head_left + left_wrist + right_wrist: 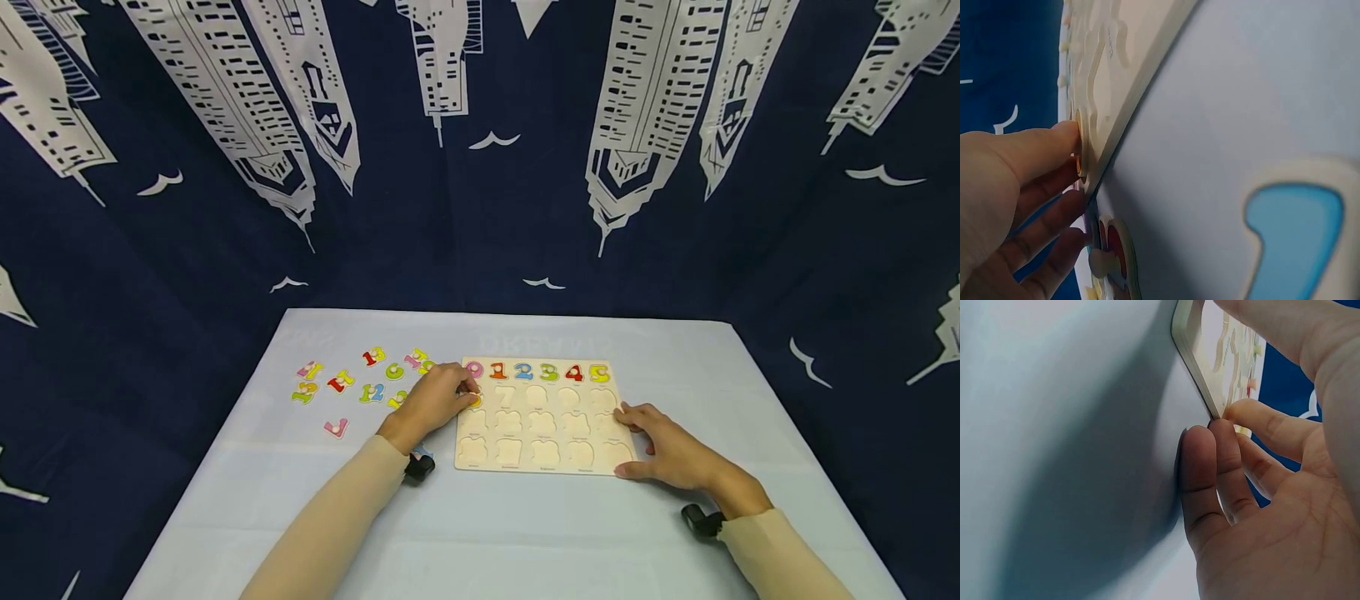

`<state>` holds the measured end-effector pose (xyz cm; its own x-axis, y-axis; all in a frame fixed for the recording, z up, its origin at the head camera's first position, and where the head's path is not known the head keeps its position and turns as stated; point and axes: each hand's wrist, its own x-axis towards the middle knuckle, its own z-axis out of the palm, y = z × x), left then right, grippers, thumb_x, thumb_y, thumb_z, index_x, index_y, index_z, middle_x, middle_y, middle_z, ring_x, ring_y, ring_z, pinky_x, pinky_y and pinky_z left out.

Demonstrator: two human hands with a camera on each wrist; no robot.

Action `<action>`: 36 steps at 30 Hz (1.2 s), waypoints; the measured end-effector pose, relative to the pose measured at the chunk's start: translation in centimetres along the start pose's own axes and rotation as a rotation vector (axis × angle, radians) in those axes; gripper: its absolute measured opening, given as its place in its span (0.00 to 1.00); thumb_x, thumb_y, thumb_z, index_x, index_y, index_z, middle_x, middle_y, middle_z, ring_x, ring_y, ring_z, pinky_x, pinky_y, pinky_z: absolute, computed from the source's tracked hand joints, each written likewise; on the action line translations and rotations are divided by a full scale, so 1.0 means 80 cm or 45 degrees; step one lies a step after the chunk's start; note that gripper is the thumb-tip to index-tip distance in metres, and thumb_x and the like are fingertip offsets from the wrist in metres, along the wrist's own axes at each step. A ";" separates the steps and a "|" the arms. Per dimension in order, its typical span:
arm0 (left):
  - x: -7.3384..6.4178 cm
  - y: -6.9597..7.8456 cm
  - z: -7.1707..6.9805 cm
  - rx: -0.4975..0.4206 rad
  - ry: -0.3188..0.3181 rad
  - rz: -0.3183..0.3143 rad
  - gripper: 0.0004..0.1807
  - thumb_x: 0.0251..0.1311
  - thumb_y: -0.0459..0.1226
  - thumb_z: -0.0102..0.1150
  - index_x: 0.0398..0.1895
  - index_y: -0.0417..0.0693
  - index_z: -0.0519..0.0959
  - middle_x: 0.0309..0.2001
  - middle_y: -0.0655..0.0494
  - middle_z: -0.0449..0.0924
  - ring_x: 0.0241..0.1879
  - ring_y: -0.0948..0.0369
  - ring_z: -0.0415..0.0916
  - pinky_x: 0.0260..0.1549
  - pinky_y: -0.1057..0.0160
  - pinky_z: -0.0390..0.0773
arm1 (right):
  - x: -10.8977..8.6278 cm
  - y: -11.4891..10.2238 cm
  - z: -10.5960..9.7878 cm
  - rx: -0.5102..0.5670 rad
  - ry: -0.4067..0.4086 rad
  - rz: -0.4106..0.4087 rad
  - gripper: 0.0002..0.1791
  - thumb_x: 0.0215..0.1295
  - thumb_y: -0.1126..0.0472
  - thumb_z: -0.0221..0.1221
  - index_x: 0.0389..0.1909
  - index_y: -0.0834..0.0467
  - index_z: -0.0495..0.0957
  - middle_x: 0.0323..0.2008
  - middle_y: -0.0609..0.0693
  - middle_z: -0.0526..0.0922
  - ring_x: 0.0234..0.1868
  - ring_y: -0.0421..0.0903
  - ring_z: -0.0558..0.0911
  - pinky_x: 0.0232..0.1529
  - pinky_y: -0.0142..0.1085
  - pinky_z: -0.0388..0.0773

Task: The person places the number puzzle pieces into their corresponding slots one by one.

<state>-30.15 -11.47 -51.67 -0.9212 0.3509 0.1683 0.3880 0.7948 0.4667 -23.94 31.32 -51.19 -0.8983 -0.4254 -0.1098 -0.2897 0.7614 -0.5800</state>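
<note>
A pale wooden number board point(536, 473) lies on the white table, with coloured numerals 0 to 5 in its top row and bare recesses below. At the left end of the second row, my left hand point(435, 400) pinches an orange-yellow number piece point(1082, 147) between thumb and fingertips; its numeral is mostly hidden. My right hand point(671, 450) rests against the board's right edge, thumb by the near corner. In the right wrist view, an index fingertip point(1239, 410) touches the board's edge, with the other fingers low beside it.
Loose number pieces lie left of the board, among them a blue-and-yellow 12 point(371, 392), a red-and-yellow piece point(341, 381) and a pink 7 point(336, 427). A blue piece point(1297, 237) lies near my left wrist. A dark skyline-print cloth point(457, 233) hangs behind the table.
</note>
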 end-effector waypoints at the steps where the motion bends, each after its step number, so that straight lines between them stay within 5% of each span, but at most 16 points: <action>1: 0.001 0.000 0.001 0.012 -0.002 0.002 0.02 0.73 0.38 0.81 0.43 0.51 0.95 0.40 0.58 0.88 0.41 0.62 0.79 0.46 0.63 0.83 | 0.000 0.000 0.000 -0.001 -0.003 0.000 0.57 0.62 0.47 0.88 0.84 0.69 0.72 0.84 0.70 0.71 0.66 0.54 0.81 0.52 0.30 0.84; 12: 0.004 0.005 -0.001 0.057 0.021 -0.024 0.02 0.72 0.35 0.81 0.42 0.51 0.94 0.39 0.58 0.84 0.39 0.63 0.77 0.43 0.64 0.80 | 0.002 0.000 0.001 -0.021 -0.012 0.019 0.58 0.62 0.46 0.88 0.85 0.68 0.72 0.84 0.69 0.71 0.64 0.52 0.81 0.51 0.30 0.84; 26: 0.004 0.014 -0.001 0.127 0.029 -0.081 0.04 0.73 0.38 0.82 0.40 0.50 0.94 0.40 0.56 0.86 0.40 0.59 0.81 0.47 0.57 0.88 | 0.000 -0.004 0.002 -0.029 -0.030 0.033 0.58 0.62 0.47 0.88 0.85 0.69 0.71 0.83 0.70 0.71 0.64 0.53 0.81 0.52 0.30 0.84; 36: -0.001 0.012 -0.005 0.078 0.002 -0.054 0.06 0.71 0.39 0.83 0.45 0.49 0.95 0.41 0.55 0.86 0.38 0.61 0.77 0.40 0.61 0.80 | 0.002 -0.010 -0.005 -0.061 -0.033 0.024 0.58 0.61 0.48 0.89 0.83 0.72 0.72 0.84 0.74 0.68 0.67 0.59 0.83 0.53 0.32 0.88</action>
<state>-29.71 -10.94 -50.92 -0.9369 0.3152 0.1511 0.3495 0.8377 0.4198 -23.93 30.83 -50.43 -0.8950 -0.4231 -0.1415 -0.2891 0.7916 -0.5383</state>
